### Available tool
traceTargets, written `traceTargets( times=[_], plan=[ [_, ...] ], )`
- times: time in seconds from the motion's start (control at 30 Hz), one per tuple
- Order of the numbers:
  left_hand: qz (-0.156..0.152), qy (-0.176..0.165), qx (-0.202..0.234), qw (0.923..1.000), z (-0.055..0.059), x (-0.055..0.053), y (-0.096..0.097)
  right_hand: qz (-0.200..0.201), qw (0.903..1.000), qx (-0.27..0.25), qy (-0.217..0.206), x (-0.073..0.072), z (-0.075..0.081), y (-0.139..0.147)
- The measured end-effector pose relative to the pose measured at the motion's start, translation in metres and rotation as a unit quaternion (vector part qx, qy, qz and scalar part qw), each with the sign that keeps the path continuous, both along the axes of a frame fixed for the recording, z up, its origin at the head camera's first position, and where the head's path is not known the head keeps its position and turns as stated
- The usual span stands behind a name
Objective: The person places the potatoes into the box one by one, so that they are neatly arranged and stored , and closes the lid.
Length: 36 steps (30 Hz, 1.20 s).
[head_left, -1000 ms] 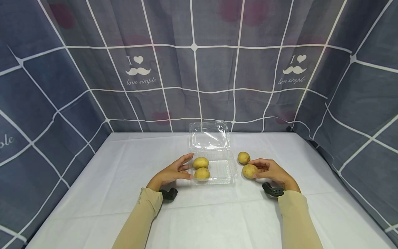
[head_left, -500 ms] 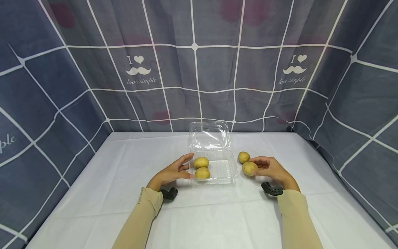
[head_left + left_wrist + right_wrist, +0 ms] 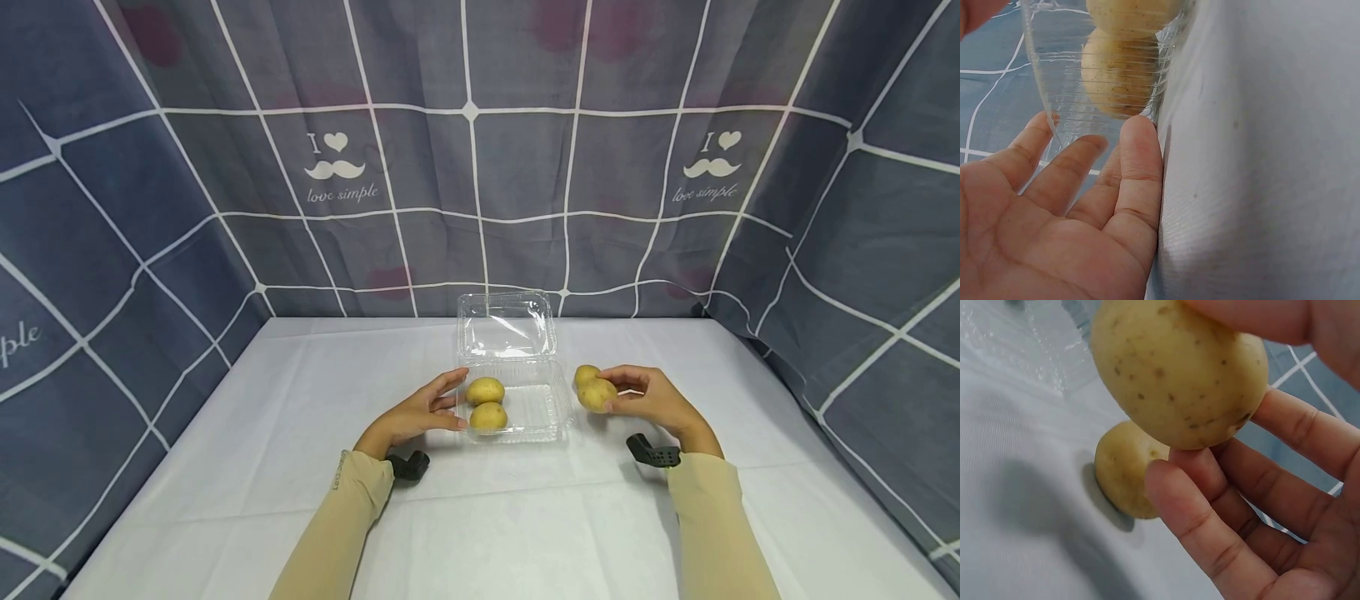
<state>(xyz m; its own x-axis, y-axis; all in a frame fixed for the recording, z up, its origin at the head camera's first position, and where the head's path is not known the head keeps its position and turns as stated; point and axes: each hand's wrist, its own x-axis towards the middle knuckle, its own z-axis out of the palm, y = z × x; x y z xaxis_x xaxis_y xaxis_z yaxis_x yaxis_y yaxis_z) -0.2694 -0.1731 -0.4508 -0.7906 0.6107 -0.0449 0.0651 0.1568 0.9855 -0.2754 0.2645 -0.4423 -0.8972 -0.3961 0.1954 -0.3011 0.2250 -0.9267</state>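
My right hand (image 3: 656,404) pinches a yellow potato (image 3: 595,396) between thumb and fingers. In the right wrist view this potato (image 3: 1179,375) is lifted off the cloth, while another potato (image 3: 1124,465) lies on the white surface below the fingers. A clear plastic clamshell container (image 3: 538,404) stands left of them with its lid (image 3: 506,327) tipped back. Two potatoes, a rear one (image 3: 485,391) and a front one (image 3: 488,417), lie along its left side. My left hand (image 3: 412,417) rests against the container's left wall, its fingers spread and fairly straight in the left wrist view.
A white cloth (image 3: 510,533) covers the table. Dark grey-blue curtains (image 3: 517,167) with white grid lines hang at the back and both sides. Black wrist cameras sit on the left wrist (image 3: 408,467) and right wrist (image 3: 652,451).
My right hand has raised the potato and moved it slightly away from me and leftward, so it now partly covers the potato behind. The left hand and container have stayed put.
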Motion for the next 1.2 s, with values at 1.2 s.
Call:
traceTargets(
  times=[1.2],
  plan=[
    [0.001, -0.003, -0.007, 1.0, 0.0, -0.001, 0.001, 0.024, 0.9984, -0.052, 0.007, -0.003, 0.007, -0.05]
  ],
)
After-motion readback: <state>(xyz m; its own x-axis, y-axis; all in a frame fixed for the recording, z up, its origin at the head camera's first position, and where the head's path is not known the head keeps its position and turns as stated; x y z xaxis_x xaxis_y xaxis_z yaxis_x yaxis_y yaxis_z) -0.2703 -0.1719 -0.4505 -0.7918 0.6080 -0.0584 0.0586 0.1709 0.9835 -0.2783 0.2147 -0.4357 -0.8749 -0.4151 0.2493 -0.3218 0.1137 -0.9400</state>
